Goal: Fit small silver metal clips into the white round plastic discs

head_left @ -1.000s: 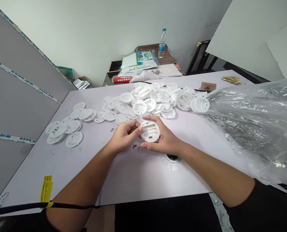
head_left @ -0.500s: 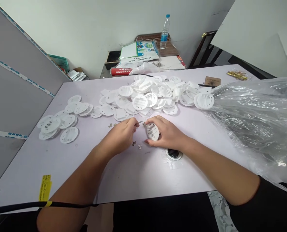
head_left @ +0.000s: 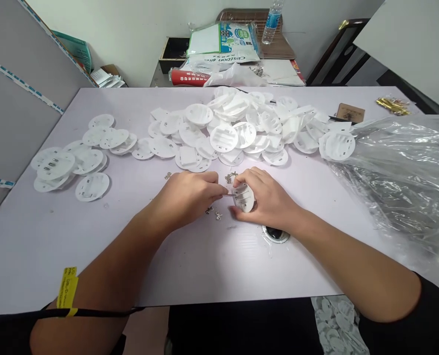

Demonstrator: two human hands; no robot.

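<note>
My right hand [head_left: 266, 197] grips a round white plastic piece [head_left: 244, 198] by its edges, its slotted side facing left and up. My left hand [head_left: 195, 197] is closed on a thin metal tool [head_left: 230, 194], whose tip touches the slots of that piece. Small metal parts [head_left: 230, 177] lie just behind the hands, and a few more [head_left: 218, 215] are in front of my left fingertips. A round black-and-white object [head_left: 276, 233] sits on the table, partly under my right wrist.
A large heap of white round pieces [head_left: 223, 138] spreads behind my hands, with a smaller pile [head_left: 55, 165] at the left. Clear plastic sheeting [head_left: 400, 182] covers the right side. A bottle [head_left: 272, 22] stands beyond the table [head_left: 204, 271].
The tool tip in my left hand has moved right and down onto the white piece. The view has tilted downward, so the heap and table edge appear higher.
</note>
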